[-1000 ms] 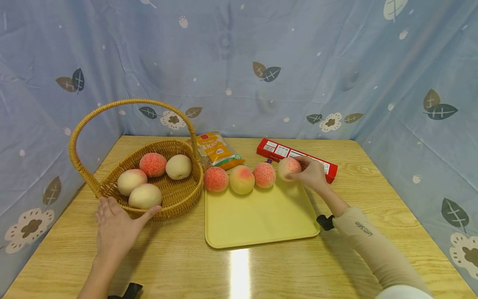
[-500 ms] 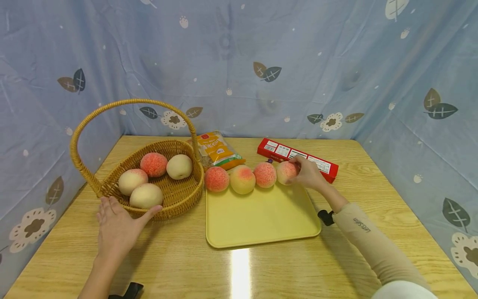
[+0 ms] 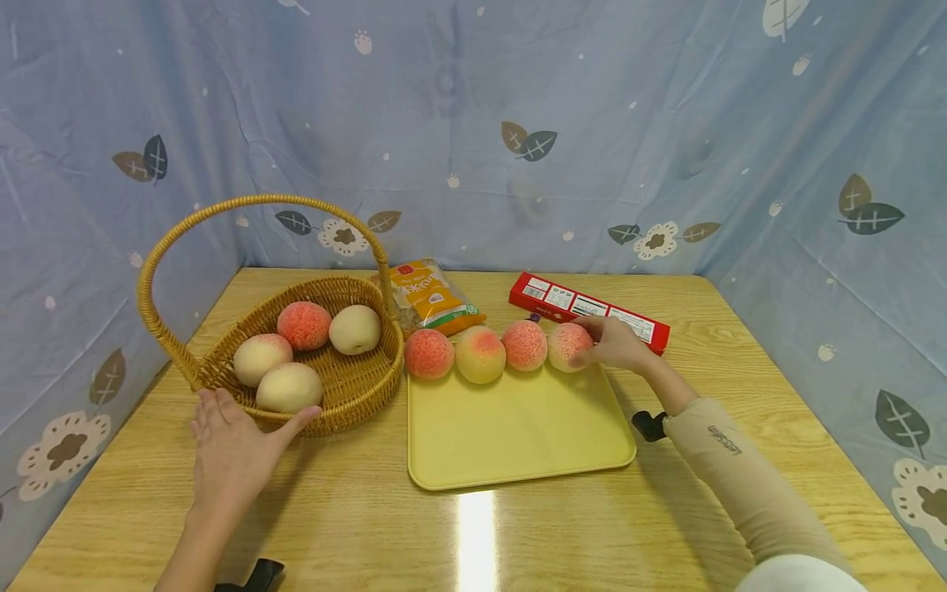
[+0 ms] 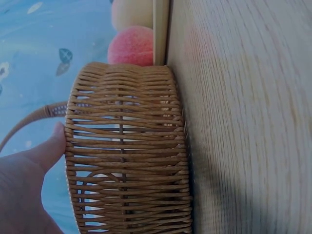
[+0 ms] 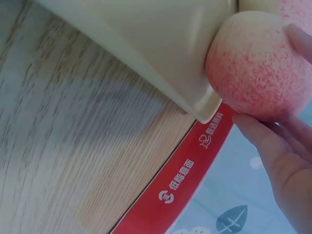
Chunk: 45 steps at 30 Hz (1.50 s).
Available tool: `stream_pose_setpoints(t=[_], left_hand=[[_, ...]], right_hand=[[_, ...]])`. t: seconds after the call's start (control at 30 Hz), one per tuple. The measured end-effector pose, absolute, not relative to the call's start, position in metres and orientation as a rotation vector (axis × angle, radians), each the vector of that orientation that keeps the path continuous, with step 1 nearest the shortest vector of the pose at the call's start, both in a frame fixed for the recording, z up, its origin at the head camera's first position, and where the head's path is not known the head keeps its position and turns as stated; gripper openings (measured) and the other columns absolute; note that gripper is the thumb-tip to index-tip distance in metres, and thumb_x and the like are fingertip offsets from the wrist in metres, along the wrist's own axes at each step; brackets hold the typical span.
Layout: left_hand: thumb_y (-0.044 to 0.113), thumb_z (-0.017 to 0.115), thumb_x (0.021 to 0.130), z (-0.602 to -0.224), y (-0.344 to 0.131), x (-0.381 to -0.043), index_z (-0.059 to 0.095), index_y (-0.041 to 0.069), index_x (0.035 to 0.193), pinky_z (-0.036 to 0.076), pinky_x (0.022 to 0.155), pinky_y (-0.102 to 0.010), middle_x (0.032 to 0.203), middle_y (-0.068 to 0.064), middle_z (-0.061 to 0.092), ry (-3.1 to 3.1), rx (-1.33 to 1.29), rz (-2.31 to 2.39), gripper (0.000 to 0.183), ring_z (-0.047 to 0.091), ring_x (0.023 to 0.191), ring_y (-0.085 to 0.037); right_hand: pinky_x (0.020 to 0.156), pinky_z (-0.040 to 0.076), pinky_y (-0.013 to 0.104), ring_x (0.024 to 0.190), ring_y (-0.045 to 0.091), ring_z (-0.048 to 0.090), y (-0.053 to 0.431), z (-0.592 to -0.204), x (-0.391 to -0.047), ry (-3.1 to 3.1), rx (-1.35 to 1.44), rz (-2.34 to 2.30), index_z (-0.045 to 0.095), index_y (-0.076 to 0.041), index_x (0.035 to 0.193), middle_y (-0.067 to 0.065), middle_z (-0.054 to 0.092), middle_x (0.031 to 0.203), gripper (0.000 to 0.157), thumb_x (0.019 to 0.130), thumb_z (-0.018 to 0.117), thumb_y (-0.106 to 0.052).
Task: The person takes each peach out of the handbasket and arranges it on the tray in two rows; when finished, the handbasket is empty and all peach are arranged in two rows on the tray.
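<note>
Blue leaf-print cloth (image 3: 444,115) behind a wood-grain surface (image 3: 355,510). Left hand (image 3: 233,448) spread wide, resting against the near rim of a wicker basket (image 3: 379,385) that contains four peaches (image 3: 289,388). Right hand (image 3: 617,344): fingers and thumb curled about the rightmost peach (image 3: 565,349), which sits at the far right corner of a yellow tray (image 3: 518,432), end of a row of four. Orange bag (image 3: 429,294) and red box (image 3: 589,307) lie behind the tray.

- Basket (image 3: 373,401): at left of counter (image 3: 355,510); four peaches (image 3: 304,326) inside.
- Tray (image 3: 518,432): right of basket.
- Row of peaches (image 3: 481,357): along rear of tray.
- Packet (image 3: 429,293): behind row, at left.
- Box (image 3: 584,303): behind row, at right.
</note>
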<state>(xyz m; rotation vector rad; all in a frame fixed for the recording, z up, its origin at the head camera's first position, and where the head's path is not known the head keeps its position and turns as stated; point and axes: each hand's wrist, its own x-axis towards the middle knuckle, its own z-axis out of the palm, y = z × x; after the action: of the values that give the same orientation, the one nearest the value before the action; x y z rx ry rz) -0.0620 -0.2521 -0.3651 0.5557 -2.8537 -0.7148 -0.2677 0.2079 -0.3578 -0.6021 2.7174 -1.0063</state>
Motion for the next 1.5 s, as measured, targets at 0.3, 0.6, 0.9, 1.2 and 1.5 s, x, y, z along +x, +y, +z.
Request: stream_pose_setpoints(t=[0.3, 0.6, 0.9, 1.2, 1.5], left_hand=[[0.073, 0.054, 0.084, -0.365, -0.252, -0.062, -0.005, -0.029, 0.138, 0.002, 0.110, -0.066, 0.142, -0.050, -0.011, -2.852, 0.560, -0.721, 0.129, -0.004, 0.133, -0.064], [0.072, 0.055, 0.083, -0.366, -0.252, -0.062, -0.004, -0.029, 0.138, 0.002, 0.110, -0.066, 0.142, -0.050, -0.011, -2.843, 0.563, -0.719, 0.129, -0.003, 0.134, -0.063], [0.071, 0.056, 0.083, -0.364, -0.251, -0.061, -0.004, -0.028, 0.138, 0.002, 0.110, -0.066, 0.142, -0.049, -0.011, -2.841, 0.577, -0.739, 0.129, -0.003, 0.135, -0.062], [0.072, 0.054, 0.084, -0.365, -0.252, -0.060, -0.004, -0.029, 0.138, 0.002, 0.109, -0.067, 0.142, -0.050, -0.012, -2.852, 0.544, -0.720, 0.128, -0.003, 0.134, -0.063], [0.073, 0.052, 0.085, -0.362, -0.250, -0.059, -0.003, -0.030, 0.137, 0.002, 0.109, -0.067, 0.142, -0.050, -0.011, -2.856, 0.527, -0.716, 0.128, -0.005, 0.134, -0.062]], right_hand=[[0.091, 0.048, 0.049, 0.106, 0.037, 0.059, 0.200, -0.363, -0.276, 2.810, -0.623, -0.979, 0.051, 0.010, 0.134, 0.027, 0.062, 0.118, 0.072, 0.072, 0.082, -0.010], [0.094, 0.044, 0.053, 0.117, 0.044, 0.050, 0.194, -0.347, -0.275, 2.846, -0.586, -0.956, 0.045, 0.011, 0.139, 0.031, 0.051, 0.135, 0.076, 0.077, 0.081, -0.015], [0.104, 0.041, 0.049, 0.129, 0.041, 0.046, 0.150, -0.313, -0.257, 2.845, -0.617, -1.246, 0.047, 0.004, 0.141, 0.023, 0.046, 0.143, 0.068, 0.084, 0.077, -0.017], [0.105, 0.042, 0.041, 0.130, 0.032, 0.048, 0.077, -0.302, -0.231, 2.527, -0.916, -1.275, 0.051, -0.003, 0.141, 0.015, 0.050, 0.143, 0.065, 0.084, 0.078, -0.018], [0.101, 0.045, 0.032, 0.126, 0.029, 0.053, -0.016, -0.296, -0.227, 2.370, -1.173, -1.040, 0.051, 0.000, 0.139, 0.016, 0.054, 0.139, 0.060, 0.088, 0.074, -0.021]])
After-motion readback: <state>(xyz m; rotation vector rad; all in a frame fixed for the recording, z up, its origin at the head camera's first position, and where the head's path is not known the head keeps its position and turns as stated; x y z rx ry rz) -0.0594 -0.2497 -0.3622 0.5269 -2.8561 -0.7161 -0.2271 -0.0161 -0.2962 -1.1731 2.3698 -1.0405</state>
